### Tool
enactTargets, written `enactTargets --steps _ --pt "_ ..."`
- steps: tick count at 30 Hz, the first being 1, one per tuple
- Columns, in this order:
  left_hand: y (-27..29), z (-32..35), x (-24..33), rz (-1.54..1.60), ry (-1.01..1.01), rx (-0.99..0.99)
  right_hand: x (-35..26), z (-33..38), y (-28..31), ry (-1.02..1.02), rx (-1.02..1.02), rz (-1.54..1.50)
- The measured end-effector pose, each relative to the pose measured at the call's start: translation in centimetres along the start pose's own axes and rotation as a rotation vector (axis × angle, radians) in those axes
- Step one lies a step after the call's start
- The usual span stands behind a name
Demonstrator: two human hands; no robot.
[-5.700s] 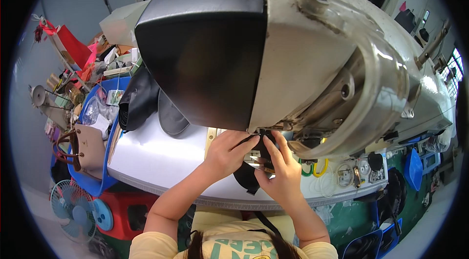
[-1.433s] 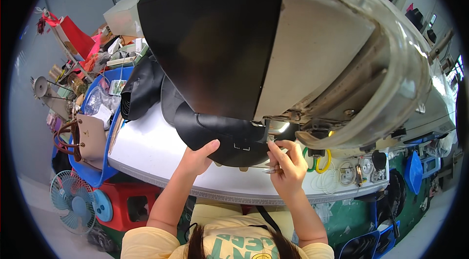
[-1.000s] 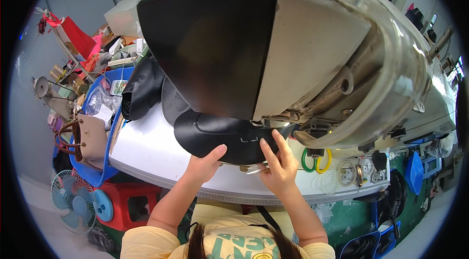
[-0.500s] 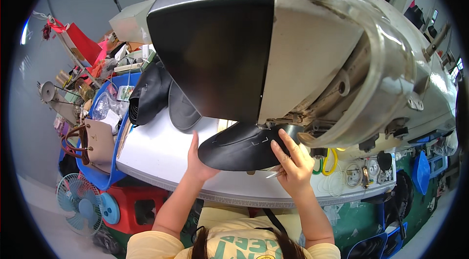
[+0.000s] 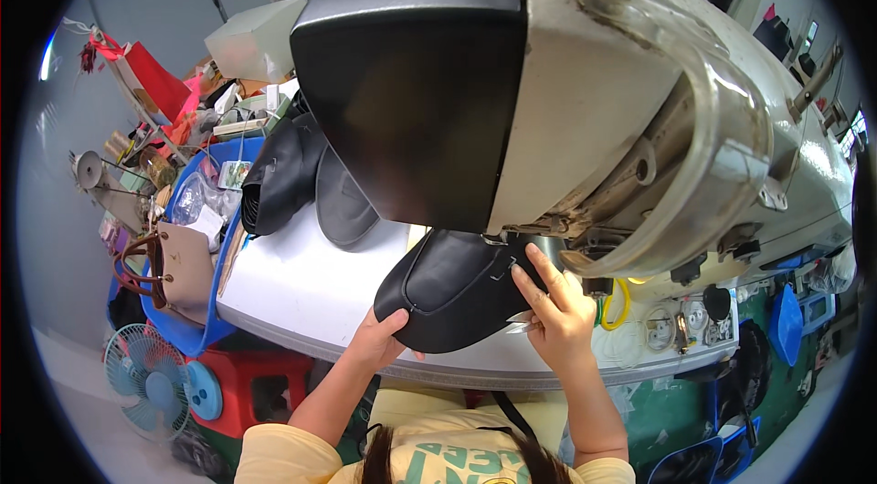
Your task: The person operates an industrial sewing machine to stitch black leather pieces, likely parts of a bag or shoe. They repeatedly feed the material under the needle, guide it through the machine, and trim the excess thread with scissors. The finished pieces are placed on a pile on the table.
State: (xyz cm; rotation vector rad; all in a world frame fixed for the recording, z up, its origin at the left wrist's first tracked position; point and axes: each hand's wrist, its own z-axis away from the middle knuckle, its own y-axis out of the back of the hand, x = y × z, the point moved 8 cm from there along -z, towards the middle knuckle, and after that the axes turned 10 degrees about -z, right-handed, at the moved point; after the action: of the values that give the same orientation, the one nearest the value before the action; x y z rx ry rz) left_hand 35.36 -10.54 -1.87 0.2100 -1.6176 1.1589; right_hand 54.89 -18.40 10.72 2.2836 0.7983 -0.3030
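A black leather piece [image 5: 452, 288] with a stitched seam lies on the white sewing table [image 5: 301, 288], partly under the head of a large grey sewing machine [image 5: 566, 100]. My left hand [image 5: 379, 338] grips its near-left edge. My right hand [image 5: 557, 315] rests flat on its right side with the fingers spread, close to the needle area, and a small metal tool shows beneath the palm.
More black leather pieces [image 5: 292, 173] are piled at the table's far left. A blue bin [image 5: 196, 210] with clutter, a tan handbag [image 5: 178, 269], a small blue fan [image 5: 146, 374] and a red crate [image 5: 260, 379] stand to the left. Yellow and green rings [image 5: 617, 301] hang at the right.
The black piece has been slid and turned under the machine head, and both hands shifted with it. My left hand moved to its near edge; the right stays pressed on its right side.
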Motion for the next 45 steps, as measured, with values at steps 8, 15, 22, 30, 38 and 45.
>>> enactTargets --steps 8,15,22,30,38,45 --pt "-4.1 2.4 -1.1 -0.334 -0.105 -0.047 4.1 0.4 0.3 -0.142 -0.083 -0.256" --pt "-5.6 3.4 -2.7 -0.383 -0.118 0.002 5.8 0.7 0.4 -0.303 -0.102 -0.392" --pt "-5.5 2.3 -2.9 -0.411 -0.127 0.041 7.1 0.6 -0.1 -0.304 -0.095 -0.281" --pt "-6.0 0.8 -2.0 -0.357 -0.118 0.051 8.3 0.4 -0.7 -0.291 -0.093 -0.392" --pt "-15.2 5.5 5.1 -1.21 -0.775 -0.307 7.8 0.3 -0.2 -0.29 -0.067 -0.149" --pt "-15.2 -0.9 5.7 -1.966 -0.905 0.152 3.9 0.1 1.2 -0.129 0.085 -0.086"
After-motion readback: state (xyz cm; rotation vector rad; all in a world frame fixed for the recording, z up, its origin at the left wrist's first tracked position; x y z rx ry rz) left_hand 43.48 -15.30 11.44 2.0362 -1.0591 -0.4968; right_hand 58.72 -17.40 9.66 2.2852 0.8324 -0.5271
